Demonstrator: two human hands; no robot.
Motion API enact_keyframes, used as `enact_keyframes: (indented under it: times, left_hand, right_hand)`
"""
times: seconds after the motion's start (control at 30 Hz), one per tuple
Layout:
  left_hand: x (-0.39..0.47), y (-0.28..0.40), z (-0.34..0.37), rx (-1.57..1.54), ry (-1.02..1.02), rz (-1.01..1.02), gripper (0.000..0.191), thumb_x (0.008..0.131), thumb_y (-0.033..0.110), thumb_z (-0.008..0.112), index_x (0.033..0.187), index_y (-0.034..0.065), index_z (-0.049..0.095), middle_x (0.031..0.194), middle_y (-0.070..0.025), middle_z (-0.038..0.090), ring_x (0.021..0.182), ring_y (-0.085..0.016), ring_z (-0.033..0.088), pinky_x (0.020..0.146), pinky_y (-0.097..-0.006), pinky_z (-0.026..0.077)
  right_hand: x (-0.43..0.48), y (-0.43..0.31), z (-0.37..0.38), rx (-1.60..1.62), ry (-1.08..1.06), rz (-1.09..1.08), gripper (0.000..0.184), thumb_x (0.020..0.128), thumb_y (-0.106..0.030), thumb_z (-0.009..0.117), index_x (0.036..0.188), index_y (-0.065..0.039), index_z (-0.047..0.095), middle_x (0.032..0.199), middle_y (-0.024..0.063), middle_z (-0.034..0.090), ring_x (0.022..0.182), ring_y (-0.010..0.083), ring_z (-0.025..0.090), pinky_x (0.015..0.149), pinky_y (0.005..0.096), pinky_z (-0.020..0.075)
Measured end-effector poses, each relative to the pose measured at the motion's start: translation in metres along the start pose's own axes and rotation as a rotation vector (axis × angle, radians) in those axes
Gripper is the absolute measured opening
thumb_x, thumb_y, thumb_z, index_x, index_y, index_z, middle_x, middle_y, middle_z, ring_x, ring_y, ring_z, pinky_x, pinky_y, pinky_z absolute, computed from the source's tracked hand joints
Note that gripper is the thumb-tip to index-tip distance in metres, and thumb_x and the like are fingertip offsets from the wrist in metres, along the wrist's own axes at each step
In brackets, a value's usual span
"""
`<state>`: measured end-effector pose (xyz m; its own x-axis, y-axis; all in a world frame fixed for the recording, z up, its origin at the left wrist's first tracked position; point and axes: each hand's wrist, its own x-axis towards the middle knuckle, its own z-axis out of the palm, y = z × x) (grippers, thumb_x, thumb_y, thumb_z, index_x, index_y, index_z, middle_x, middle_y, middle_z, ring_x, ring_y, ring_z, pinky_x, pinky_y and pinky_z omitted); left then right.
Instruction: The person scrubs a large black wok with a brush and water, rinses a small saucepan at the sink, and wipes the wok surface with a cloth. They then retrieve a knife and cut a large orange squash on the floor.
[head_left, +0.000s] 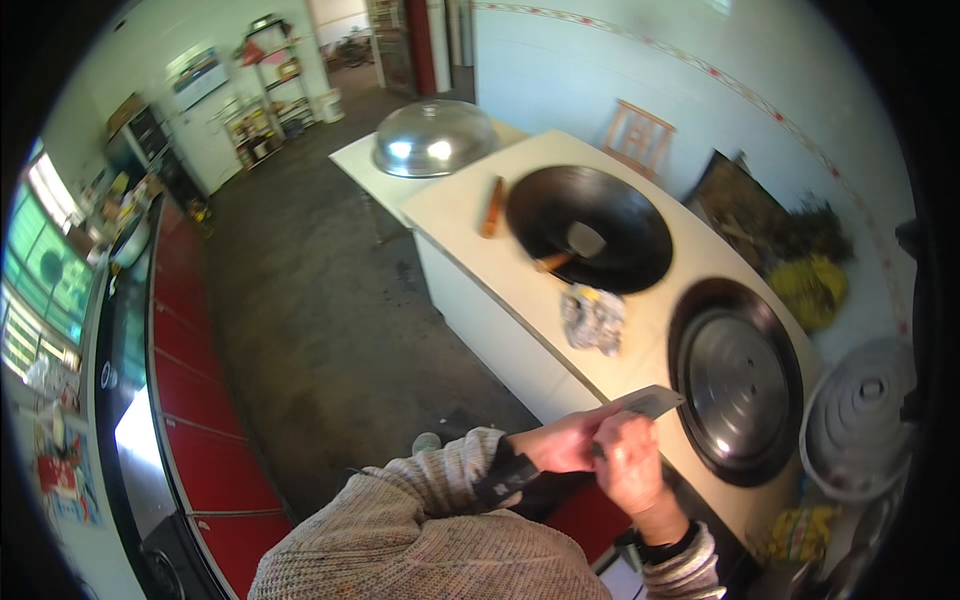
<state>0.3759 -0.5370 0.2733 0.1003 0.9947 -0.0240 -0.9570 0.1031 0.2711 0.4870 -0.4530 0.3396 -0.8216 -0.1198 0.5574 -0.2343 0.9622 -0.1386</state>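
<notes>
My right hand (630, 461) is closed around the dark handle of a cleaver, above the edge of the pale countertop. The cleaver's broad metal blade (657, 403) sticks out above my knuckles, pointing towards the right-hand wok. Against it, my left hand (564, 442) reaches across at the near side of the blade; its fingers are partly hidden behind my right hand, so its grip does not show. Beyond my hands, a crumpled clear plastic bag (594, 319) lies on the pale countertop (517, 289).
A large wok (622, 202) set in the counter holds a spatula (585, 240). A second wok (679, 382) has a metal lid (739, 382) inside it. A wooden-looking object (493, 208) lies farther back, before a domed lid (435, 139). Red cabinets (195, 382) line the left.
</notes>
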Motion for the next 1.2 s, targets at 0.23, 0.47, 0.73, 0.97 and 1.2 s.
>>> enact_keyframes:
  times: [0.23, 0.47, 0.73, 0.97, 1.2]
  left_hand:
    - [-0.164, 0.125, -0.068, 0.003, 0.273, 0.282, 0.024, 0.098, 0.022, 0.043, 0.111, 0.0056, 0.053, 0.103, -0.0059, 0.060, 0.093, -0.016, 0.059, 0.080, -0.0329, 0.049]
    - [-0.343, 0.290, -0.065, 0.848, 0.611, 0.376, 0.022, 0.096, 0.026, 0.051, 0.111, 0.0101, 0.051, 0.088, -0.0008, 0.055, 0.081, -0.010, 0.054, 0.069, -0.0258, 0.046]
    - [-0.460, 0.379, -0.106, 1.108, 0.951, 0.298, 0.047, 0.096, 0.033, 0.050, 0.132, 0.0040, 0.045, 0.123, -0.0088, 0.055, 0.112, -0.017, 0.050, 0.095, -0.0313, 0.040]
    - [-0.532, 0.521, -0.182, 0.257, 0.964, 0.784, 0.026, 0.097, 0.023, 0.047, 0.118, 0.0078, 0.053, 0.106, -0.0051, 0.062, 0.094, -0.014, 0.059, 0.083, -0.0282, 0.047]
    - [-0.597, 0.650, -0.227, -0.078, 1.051, 1.123, 0.016, 0.095, 0.015, 0.050, 0.107, 0.0064, 0.055, 0.092, -0.0039, 0.061, 0.084, -0.014, 0.058, 0.074, -0.0274, 0.048]
  right_hand:
    - [0.117, -0.067, 0.115, 0.391, -0.296, 0.012, 0.028, 0.070, -0.006, 0.066, 0.098, -0.006, 0.062, 0.108, 0.0078, 0.056, 0.108, 0.0298, 0.052, 0.090, 0.0414, 0.0442]
    - [0.294, -0.105, 0.269, 1.341, -0.292, 0.832, 0.033, 0.091, -0.020, 0.053, 0.119, -0.003, 0.052, 0.115, 0.0089, 0.057, 0.106, 0.0193, 0.055, 0.087, 0.0333, 0.0458]
    - [0.439, -0.167, 0.426, 1.601, -0.413, 0.701, 0.018, 0.086, -0.006, 0.058, 0.103, 0.001, 0.059, 0.091, 0.0105, 0.064, 0.090, 0.0189, 0.061, 0.082, 0.0306, 0.0482]
    - [0.542, -0.059, 0.508, 0.862, -0.184, 0.556, 0.011, 0.081, -0.010, 0.063, 0.074, -0.006, 0.057, 0.060, -0.0016, 0.055, 0.054, 0.0078, 0.051, 0.050, 0.0246, 0.0416]
    - [0.732, -0.037, 0.609, 0.869, -0.620, 0.549, 0.032, 0.078, -0.028, 0.068, 0.082, 0.003, 0.059, 0.067, 0.0115, 0.062, 0.065, 0.0231, 0.061, 0.067, 0.0324, 0.0486]
